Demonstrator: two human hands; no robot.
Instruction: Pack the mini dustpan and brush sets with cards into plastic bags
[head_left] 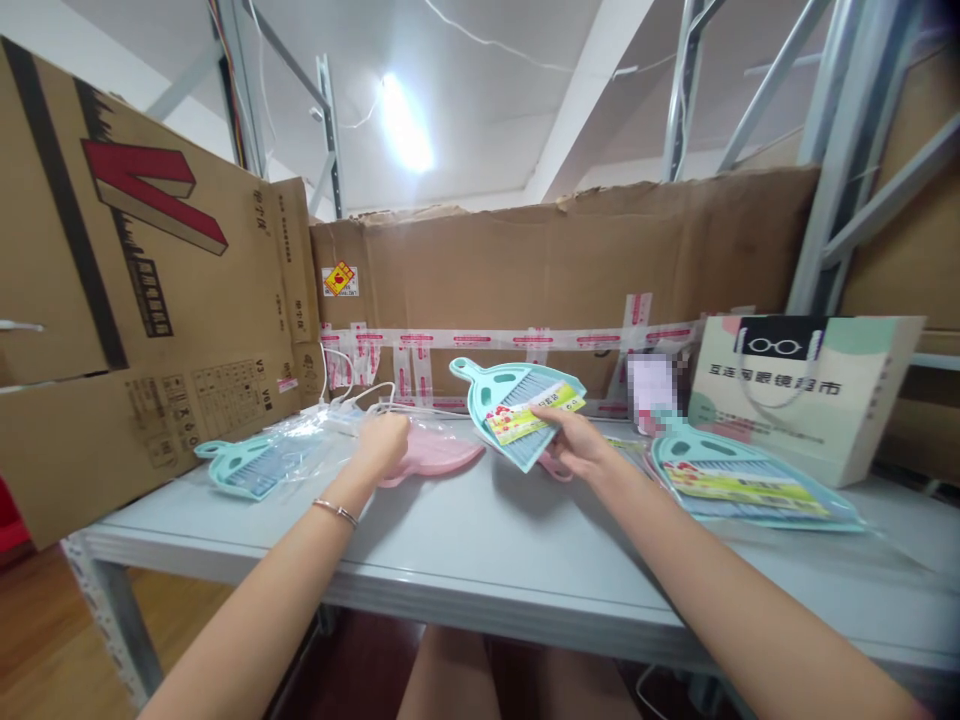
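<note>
My right hand (pixel 576 443) grips a mint-green dustpan (pixel 489 382) by its wide edge, lifted above the shelf with its looped handle pointing up and left. A small brush and a yellow-green card label (pixel 521 418) lie in that dustpan. My left hand (pixel 384 445) is closed in a fist beside a pink dustpan (pixel 442 455) on the shelf; what its fingers hold, if anything, is hidden. Crumpled clear plastic wrap (pixel 319 440) lies left of this hand, partly over another mint-green dustpan (pixel 238 468).
At right lies a bagged mint-green dustpan (pixel 750 485), in front of a paper gift bag (pixel 787 410). Cardboard boxes stand along the back (pixel 517 270) and left (pixel 165 330). The grey shelf (pixel 480 540) has a metal front edge, and white cables (pixel 337 370) run behind my left hand.
</note>
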